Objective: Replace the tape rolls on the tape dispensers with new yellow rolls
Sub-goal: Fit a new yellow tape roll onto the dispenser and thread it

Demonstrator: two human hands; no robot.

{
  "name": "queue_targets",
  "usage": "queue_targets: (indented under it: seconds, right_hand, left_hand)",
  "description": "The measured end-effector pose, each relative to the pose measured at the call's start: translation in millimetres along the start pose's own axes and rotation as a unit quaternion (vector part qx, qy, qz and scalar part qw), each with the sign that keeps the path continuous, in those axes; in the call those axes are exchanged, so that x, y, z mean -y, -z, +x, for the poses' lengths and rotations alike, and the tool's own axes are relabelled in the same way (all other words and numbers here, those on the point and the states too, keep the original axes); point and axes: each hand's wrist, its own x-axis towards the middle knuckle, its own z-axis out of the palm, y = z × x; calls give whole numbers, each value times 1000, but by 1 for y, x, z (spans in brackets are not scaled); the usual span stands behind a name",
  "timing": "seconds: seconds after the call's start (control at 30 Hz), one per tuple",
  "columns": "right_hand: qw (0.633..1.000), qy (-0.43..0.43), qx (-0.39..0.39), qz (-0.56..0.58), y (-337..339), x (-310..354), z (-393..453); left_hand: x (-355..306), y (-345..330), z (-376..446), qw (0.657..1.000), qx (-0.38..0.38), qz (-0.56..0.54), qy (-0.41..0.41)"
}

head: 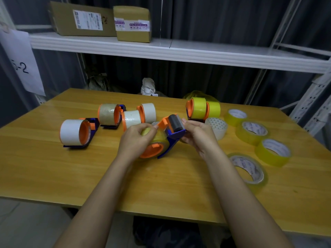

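- Dispenser with white roll [76, 134]: far left of the held dispenser, standing on the worktop [53, 176]; old roll on its hub, apparently awaiting replacement.
- Dispenser with cloudy clear roll [109, 114]: left of and behind the held dispenser, upright, old roll in place.
- Two white-roll dispensers [138, 115]: just behind the left hand, touching each other; close enough to crowd work on that side.
- Left hand [138, 138]: fingers curled over the top of the yellow roll [159, 138] seated on the held dispenser's orange hub, thumb and forefinger pinched as if working the tape end free.
- Held dispenser [172, 136]: centre of the worktop, blue frame, tilted with its black roller [176, 123] uppermost; likely angled so the tape can be fed towards the roller.
- Right hand [198, 135]: fingers clamped on the roller end of the frame, steadying it.
- Two yellow-roll dispensers [202, 109]: right of and behind the held dispenser, judged finished.
- Clear roll [217, 127]: just beside the right hand, loose; probably a removed roll.
- Four new yellow rolls [274, 152]: right of the held dispenser, flat on the worktop, within reach as stock.
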Motion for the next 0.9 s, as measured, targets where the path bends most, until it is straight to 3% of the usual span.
queue_targets:
  seconds: [0.17,0.33,0.47,0.6,0.73,0.9]
  right_hand:
    - [998,56,-37,-19,-6,-12,-4]
    - [998,-29,-6,-55,-5,-35,-6]
    - [985,128,-86,-83,7,-21,-7]
    - [968,221,-49,-105,12,4,-9]
    - [974,196,-12,-111,10,-4,-11]
    - [990,133,-40,16,1,-29,-12]
  left_hand:
    - [-1,-1,1,1000,-1,14,5]
    - [3,0,0,1000,-4,-3,8]
    - [3,1,-1,1000,-2,-5,-5]
    - [2,2,0,1000,3,-14,4]
    - [-3,2,-2,1000,-2,-12,9]
    - [-5,2,-3,1000,-6,-9,16]
